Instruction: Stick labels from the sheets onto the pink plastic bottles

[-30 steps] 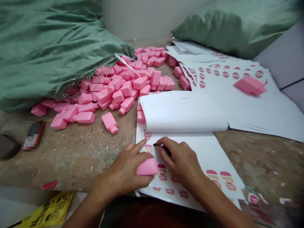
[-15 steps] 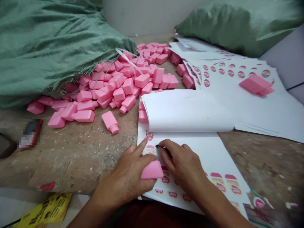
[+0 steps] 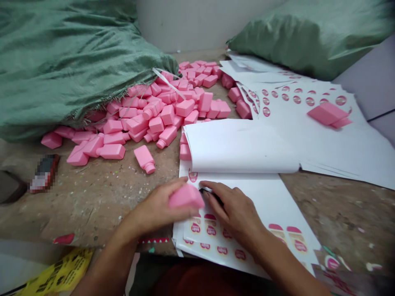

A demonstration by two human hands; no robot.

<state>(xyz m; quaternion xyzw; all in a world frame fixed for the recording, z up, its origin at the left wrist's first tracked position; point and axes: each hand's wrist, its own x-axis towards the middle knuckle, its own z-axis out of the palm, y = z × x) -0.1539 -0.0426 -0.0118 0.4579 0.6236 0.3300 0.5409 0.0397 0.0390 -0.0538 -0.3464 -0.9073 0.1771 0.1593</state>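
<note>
Head view, lower centre: left hand wraps pink bottle, higher in frame than before; right hand pinches black tool over label sheet.

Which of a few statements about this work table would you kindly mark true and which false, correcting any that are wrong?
1. The left hand holds a pink bottle. True.
2. The right hand holds nothing. False: it holds a thin black tool.
3. Many loose pink bottles lie beside the green sack at the picture's left. True.
4. The white sheet at the right hand bears printed labels. True.
5. The yellow printed plastic lies on top of that sheet. False: it shows at the lower left, past the table's near edge.
</note>
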